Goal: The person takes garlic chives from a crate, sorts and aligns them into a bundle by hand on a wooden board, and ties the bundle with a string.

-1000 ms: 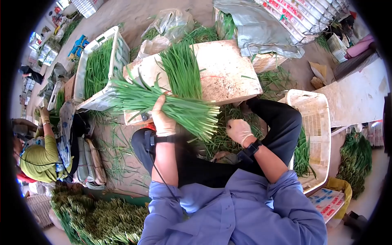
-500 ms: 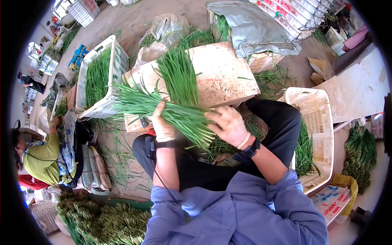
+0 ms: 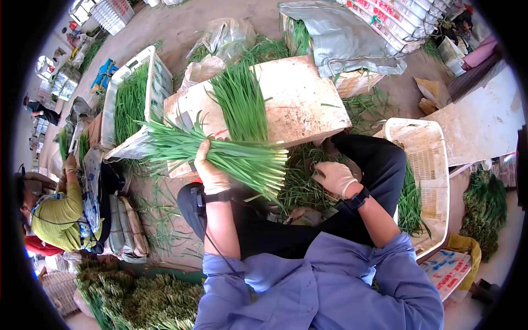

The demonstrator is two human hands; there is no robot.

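Head view | left hand (image 3: 213, 175) grasps bunch (image 3: 250, 162) over near-left corner of counter (image 3: 302, 91) | right hand (image 3: 337, 179) off bunch, loosely bent, empty; left alone supports it | second bunch (image 3: 242, 104) on counter

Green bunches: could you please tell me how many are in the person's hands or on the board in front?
2: one bunch lies on the board, the other bunch is in the left hand; more could be hidden underneath.
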